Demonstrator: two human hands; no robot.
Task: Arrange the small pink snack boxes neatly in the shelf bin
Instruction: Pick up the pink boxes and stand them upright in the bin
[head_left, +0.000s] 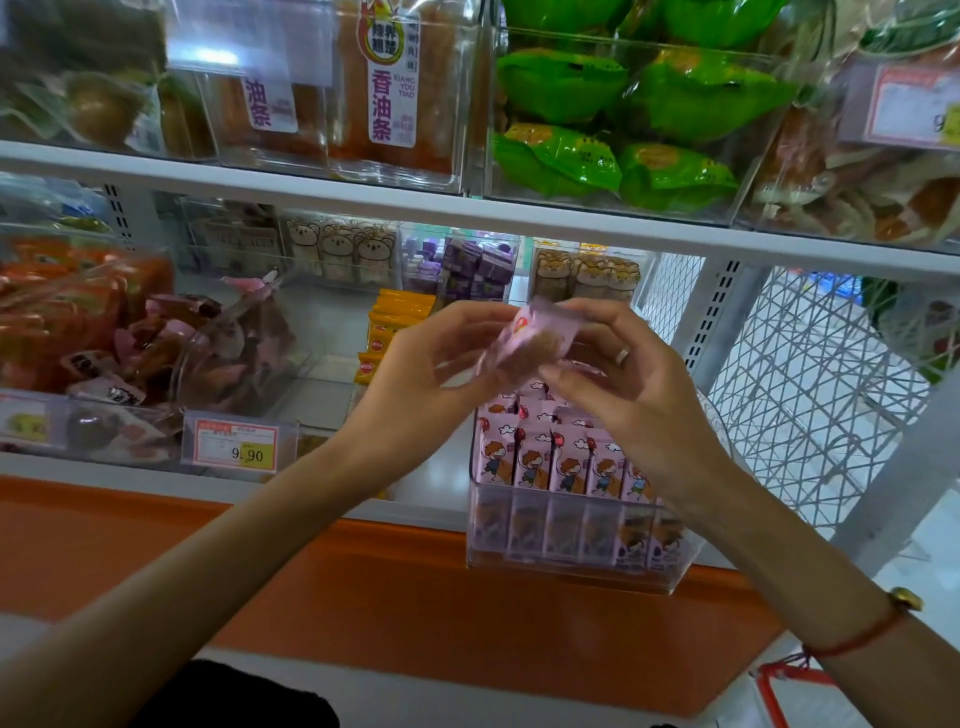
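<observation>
Left hand and right hand, fingers curled, together pinch one small pink snack box, tilted, just above the clear shelf bin where further pink boxes stand upright in rows.

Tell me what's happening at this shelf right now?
A person is stocking a clear shelf bin. Both the left hand and the right hand hold one pink snack box above the bin, where a front row of pink boxes already stands upright.
</observation>
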